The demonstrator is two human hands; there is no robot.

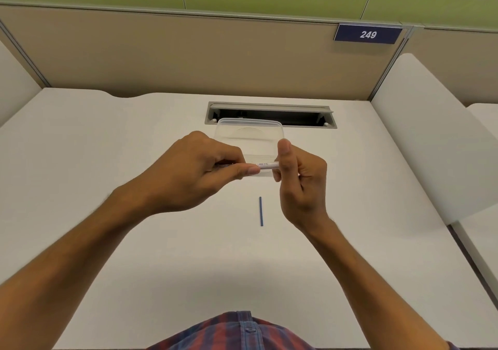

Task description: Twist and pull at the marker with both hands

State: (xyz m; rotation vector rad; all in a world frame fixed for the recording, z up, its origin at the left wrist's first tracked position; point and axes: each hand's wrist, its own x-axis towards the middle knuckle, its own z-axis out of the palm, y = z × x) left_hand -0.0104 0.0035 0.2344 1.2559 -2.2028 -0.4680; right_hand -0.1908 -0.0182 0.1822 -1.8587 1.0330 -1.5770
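Checked shirt (237, 333) fabric, red and blue with a button, fills the bottom edge and is cut off by the frame. Beyond it, both forearms rise over the white desk (107, 139) and meet above its middle.

Only the middle stretch of the white pen (265, 165) shows. Its left part is buried inside the left hand (194, 171), whose fingers curl round the barrel with the thumb pressed along it. Its right end disappears behind the right hand (299, 177), which pinches it with thumb upright and fingers curled. Small print on the barrel is hard to read. The pen's long axis runs left to right, nearly level; which end is the tip cannot be told.

Just behind the pen sits a clear plastic box (249, 131), its near edge hidden by the hands. Behind the box lies an open cable slot (269, 113) in the desk. Nearer than the pen, a thin blue stick (261, 211) lies flat, pointing away from the person. Up on the partition, right of the pen, hangs a blue sign (367, 34) reading 249.
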